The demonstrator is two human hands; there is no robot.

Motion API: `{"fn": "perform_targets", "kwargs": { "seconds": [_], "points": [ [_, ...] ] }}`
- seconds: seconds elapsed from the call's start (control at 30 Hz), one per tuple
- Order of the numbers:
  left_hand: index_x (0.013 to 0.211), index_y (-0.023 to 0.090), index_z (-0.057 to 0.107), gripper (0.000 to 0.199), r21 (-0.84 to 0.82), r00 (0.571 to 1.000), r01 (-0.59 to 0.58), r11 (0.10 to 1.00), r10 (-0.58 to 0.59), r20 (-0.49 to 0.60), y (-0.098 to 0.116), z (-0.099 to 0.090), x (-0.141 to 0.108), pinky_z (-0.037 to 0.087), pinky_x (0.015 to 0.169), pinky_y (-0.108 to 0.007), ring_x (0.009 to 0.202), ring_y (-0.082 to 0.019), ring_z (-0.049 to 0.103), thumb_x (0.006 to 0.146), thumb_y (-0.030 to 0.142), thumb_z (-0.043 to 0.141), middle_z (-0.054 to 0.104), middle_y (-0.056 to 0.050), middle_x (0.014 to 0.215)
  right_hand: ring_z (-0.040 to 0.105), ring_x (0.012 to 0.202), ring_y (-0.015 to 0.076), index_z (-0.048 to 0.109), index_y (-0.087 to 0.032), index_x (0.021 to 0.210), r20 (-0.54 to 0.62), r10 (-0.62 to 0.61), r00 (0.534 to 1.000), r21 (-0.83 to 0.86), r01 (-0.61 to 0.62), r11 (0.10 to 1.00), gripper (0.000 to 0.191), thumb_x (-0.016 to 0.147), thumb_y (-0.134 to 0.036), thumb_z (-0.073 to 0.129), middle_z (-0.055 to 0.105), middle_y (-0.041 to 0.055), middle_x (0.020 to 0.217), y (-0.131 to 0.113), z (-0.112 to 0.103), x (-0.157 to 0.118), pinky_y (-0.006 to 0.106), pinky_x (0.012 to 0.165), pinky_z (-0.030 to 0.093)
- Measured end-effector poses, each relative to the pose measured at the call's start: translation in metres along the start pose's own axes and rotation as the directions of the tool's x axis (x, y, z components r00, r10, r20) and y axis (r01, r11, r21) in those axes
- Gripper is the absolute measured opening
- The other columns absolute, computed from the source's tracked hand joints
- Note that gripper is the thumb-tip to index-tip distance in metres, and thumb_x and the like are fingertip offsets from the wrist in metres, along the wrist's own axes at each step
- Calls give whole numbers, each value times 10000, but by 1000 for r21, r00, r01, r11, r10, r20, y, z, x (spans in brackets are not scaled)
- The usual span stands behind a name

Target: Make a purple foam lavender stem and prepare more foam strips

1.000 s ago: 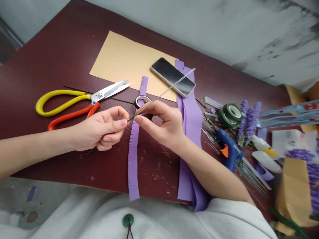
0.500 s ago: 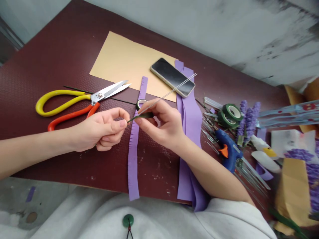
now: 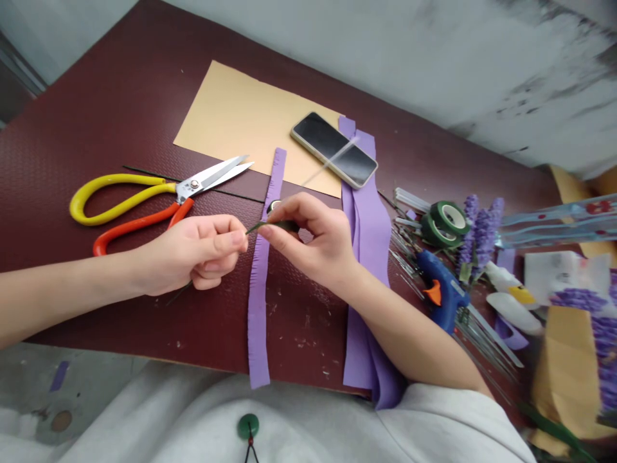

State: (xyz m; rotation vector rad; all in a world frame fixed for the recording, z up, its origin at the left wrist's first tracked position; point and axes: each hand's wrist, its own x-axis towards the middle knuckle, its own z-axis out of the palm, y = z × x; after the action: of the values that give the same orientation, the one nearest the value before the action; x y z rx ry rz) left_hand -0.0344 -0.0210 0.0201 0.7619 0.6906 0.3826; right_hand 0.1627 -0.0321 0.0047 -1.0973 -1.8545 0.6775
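My left hand (image 3: 212, 254) pinches a wire stem wrapped in dark green tape; its thin lower end pokes out below my fingers. The bare upper wires (image 3: 332, 157) slant up to the right over the phone and look blurred. My right hand (image 3: 313, 241) is closed on green floral tape (image 3: 288, 226), drawn out where it meets the stem. The tape's roll (image 3: 274, 206) shows partly behind my right fingers. Beneath both hands lies a purple paper strip (image 3: 258, 308) with one fringed edge.
Scissors (image 3: 195, 185) lie open at left beside a green-wrapped stem (image 3: 144, 172). A phone (image 3: 332, 148) rests on tan card (image 3: 241, 109) and purple paper (image 3: 371, 225). At right are tape rolls (image 3: 450, 218), purple flowers (image 3: 482, 225), a blue glue gun (image 3: 441, 283) and loose wires.
The bare wires have turned and become blurred, their far end shifting left. The tape roll is more hidden behind my right hand. Both hands stay nearly in place.
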Motion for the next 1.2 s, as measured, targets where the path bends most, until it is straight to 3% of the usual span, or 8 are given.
{"fn": "perform_targets", "kwargs": {
  "seconds": [0.17,0.33,0.5,0.67,0.8,0.93,1.1,1.2],
  "points": [
    [750,207,458,294,-31,999,-43,999,43,6,-4,1,-1,212,329,-103,352,-19,209,762,339,720,366,107,417,510,597,73,571,-191,760,-3,8,1000,-21,-8,1000,178,782,-344,659,598,-28,675,-1,0,1,216,549,416],
    [722,165,507,242,-14,997,-73,997,73,23,-3,3,-2,255,360,-119,362,-4,272,807,319,673,546,33,534,539,626,78,572,-188,765,-8,-21,1000,-13,21,1000,165,777,-322,666,610,-26,690,-1,0,1,215,579,448],
    [710,152,529,252,3,1000,-21,1000,21,-14,-3,2,-3,236,356,-103,392,-13,232,834,347,628,359,75,480,545,634,76,578,-187,782,-20,-33,999,-18,32,999,174,781,-341,659,619,-23,715,-1,-1,2,211,585,463],
    [779,198,483,192,36,998,-53,998,54,-37,-3,2,-3,222,323,-92,369,-25,187,840,318,619,327,101,442,552,630,77,564,-189,777,-22,3,1000,-21,-3,1000,195,767,-355,666,607,-30,695,1,0,2,214,587,474],
    [789,223,450,159,40,998,-39,998,41,-39,-3,5,-3,206,308,-86,354,-29,157,859,268,586,316,111,424,589,673,91,556,-188,846,67,14,998,71,-19,997,185,773,-325,656,626,-9,769,2,-2,3,240,646,511],
    [780,230,452,128,29,997,-28,999,30,-73,-1,5,-2,198,302,-81,352,-35,145,890,235,517,313,106,413,634,897,146,537,-192,999,176,-29,984,165,-1,986,221,779,-196,560,643,43,971,8,-12,9,320,836,530],
    [767,223,448,153,-13,995,-22,1000,21,-101,1,4,1,203,296,-80,360,-43,132,909,171,429,298,101,406,592,1023,189,535,-208,1003,3,-60,998,-12,60,998,402,650,-40,438,625,63,1033,23,-28,19,389,958,471],
    [759,220,445,163,-22,996,-17,1000,15,-93,1,4,1,200,294,-81,363,-44,131,911,165,420,298,100,405,567,1047,207,526,-202,1013,41,-55,998,-193,62,979,458,600,-29,426,604,79,1056,29,-35,21,403,959,456]
  ]
}}
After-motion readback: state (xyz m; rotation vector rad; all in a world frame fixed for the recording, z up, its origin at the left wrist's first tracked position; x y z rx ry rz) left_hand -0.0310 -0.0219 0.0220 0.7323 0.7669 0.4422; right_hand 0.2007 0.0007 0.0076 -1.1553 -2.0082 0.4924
